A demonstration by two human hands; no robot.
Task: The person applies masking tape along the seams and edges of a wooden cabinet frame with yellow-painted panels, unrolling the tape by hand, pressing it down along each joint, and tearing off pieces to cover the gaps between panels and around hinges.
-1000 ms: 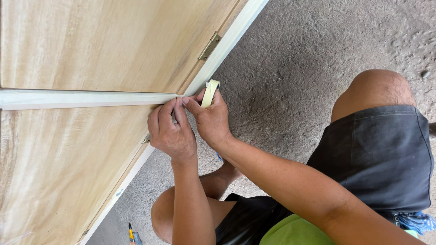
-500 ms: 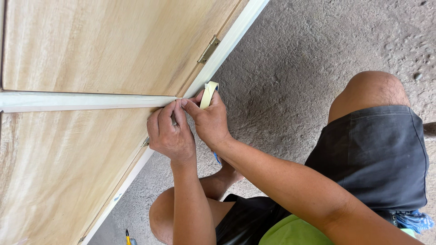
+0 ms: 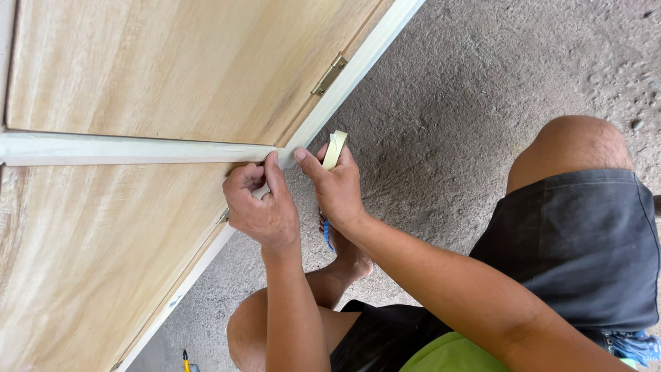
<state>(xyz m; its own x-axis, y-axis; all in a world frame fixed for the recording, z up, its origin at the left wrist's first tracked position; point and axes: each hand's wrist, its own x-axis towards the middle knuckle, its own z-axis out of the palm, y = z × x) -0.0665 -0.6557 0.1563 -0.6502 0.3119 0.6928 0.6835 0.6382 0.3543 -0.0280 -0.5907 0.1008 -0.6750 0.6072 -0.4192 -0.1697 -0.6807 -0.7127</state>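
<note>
My left hand (image 3: 258, 207) presses its fingertips on the end of a pale strip (image 3: 138, 149) that runs across a light wooden door panel (image 3: 172, 69). My right hand (image 3: 335, 186) is beside it, index finger on the strip's end at the white frame (image 3: 358, 69), and holds a roll of cream masking tape (image 3: 334, 149) upright between thumb and fingers. Both hands touch each other near the door's edge.
A brass hinge (image 3: 329, 74) sits on the door edge above the hands. Rough grey concrete floor (image 3: 468, 103) lies to the right. My bent knees in dark shorts (image 3: 585, 248) are below, and a yellow-handled tool (image 3: 186, 359) lies at the bottom edge.
The hands stay almost in place on the strip's end; the view shifts slightly and the tape roll stays in the right hand.
</note>
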